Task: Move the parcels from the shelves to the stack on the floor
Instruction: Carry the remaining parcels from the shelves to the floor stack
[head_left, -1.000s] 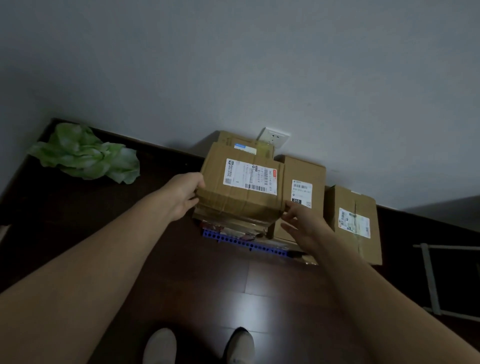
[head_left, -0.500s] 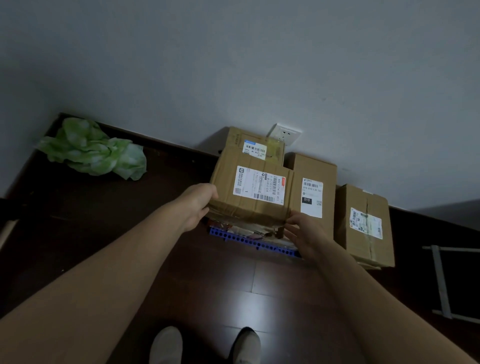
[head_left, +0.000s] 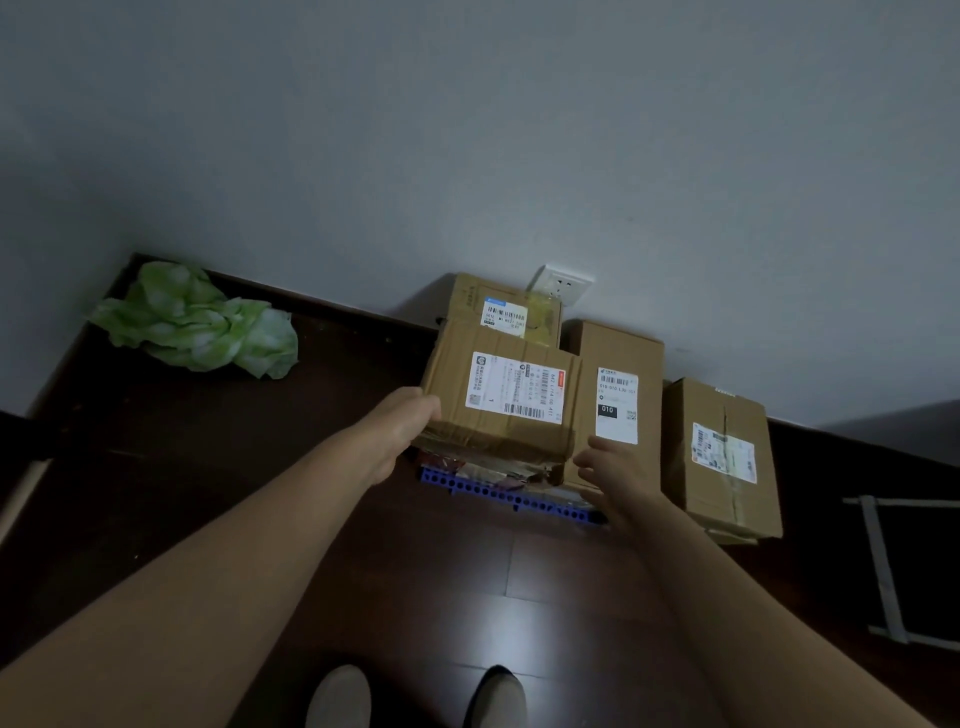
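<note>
Floor (head_left: 441, 571): dark wood running beneath a grey wall (head_left: 467, 130)
Parcel (head_left: 519, 395): sitting on the floor stack (head_left: 621, 353)
Left hand (head_left: 402, 431): gripping its edge
Right hand (head_left: 613, 467): hovering with fingers apart, just beside it
Progress: placement nearly finishing; shelves unseen

This looks like a plain room in a home or a small storeroom, dimly lit. The floor (head_left: 467, 571) is dark, glossy wood planking, met by a dark skirting board (head_left: 322, 302) under a bare pale wall (head_left: 467, 130). A white wall socket (head_left: 563, 286) sits low on that wall. Cardboard boxes with printed shipping labels crowd the wall's foot: a front parcel (head_left: 452, 384), a tall parcel (head_left: 621, 348) beside it and a right-hand parcel (head_left: 717, 410). A crumpled green bag or cloth (head_left: 197, 327) lies in the corner, and a grey metal frame (head_left: 882, 566) lies at the right edge.
</note>
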